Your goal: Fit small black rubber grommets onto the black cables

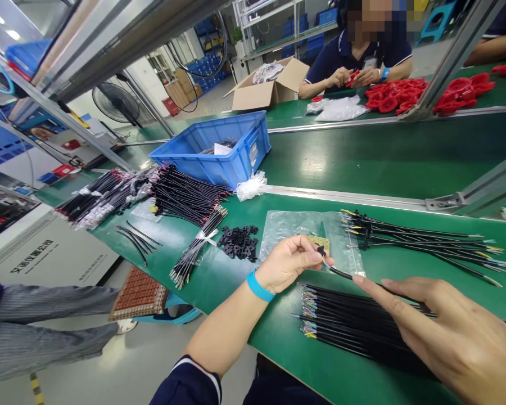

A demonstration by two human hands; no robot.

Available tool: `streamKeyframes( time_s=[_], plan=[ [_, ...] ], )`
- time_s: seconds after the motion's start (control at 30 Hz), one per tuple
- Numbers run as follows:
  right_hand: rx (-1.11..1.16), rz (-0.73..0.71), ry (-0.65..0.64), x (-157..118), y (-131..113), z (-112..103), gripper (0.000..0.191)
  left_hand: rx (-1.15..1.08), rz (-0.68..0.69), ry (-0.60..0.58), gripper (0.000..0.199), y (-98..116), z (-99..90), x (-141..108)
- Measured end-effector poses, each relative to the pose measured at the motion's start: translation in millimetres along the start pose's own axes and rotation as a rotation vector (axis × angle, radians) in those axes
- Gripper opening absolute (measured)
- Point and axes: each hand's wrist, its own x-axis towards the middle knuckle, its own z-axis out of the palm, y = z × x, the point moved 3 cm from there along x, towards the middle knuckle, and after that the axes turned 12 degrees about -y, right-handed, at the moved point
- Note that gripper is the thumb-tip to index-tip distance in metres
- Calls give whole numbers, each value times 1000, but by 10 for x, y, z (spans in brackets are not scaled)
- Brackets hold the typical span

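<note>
My left hand (pixel 293 260), with a blue band at the wrist, pinches a small black clip (pixel 321 251) at the wire end of a black cable. Along that black cable (pixel 341 273), the fingers of my right hand (pixel 442 320) are closed at the right. Below the cable lies a bundle of black cables (pixel 354 323) with bare coloured ends, partly hidden by my right hand. A clear plastic bag (pixel 278 228) lies behind my left hand. Cables with black clips (pixel 405 236) rest at the right. A pile of small black clips (pixel 238 243) sits left of the bag.
Tied cables (pixel 198 242) and more black cables (pixel 185 191) lie at the left near a blue bin (pixel 236 163). A metal rail (pixel 346 197) crosses behind. Across the table, a person handles a red part beside red parts (pixel 394 95) and a cardboard box (pixel 253 95).
</note>
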Motion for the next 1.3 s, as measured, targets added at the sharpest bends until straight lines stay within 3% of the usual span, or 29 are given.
streamKeyframes(
  time_s=[0.13,0.33,0.6,0.87,1.07,1.17,1.3],
  plan=[
    [4,21,5,-35,25,0,39,37,10,-7,56,-16,-7,13],
    [17,211,36,-33,-35,44,28,147,88,-15,57,-21,-21,-3],
    [54,195,68,4,-161,132,26,357,199,48,55,-33,48,-42],
    [-43,138,172,-25,-144,51,37,357,105,73,43,-16,78,-52],
    [-120,28,188,-46,-199,52,37,331,3,61,49,-59,40,-46],
    [-66,29,173,22,-220,16,31,377,50,44,46,-49,46,-41],
    [58,152,159,114,-211,-8,14,496,189,10,37,15,72,-42]
  ],
)
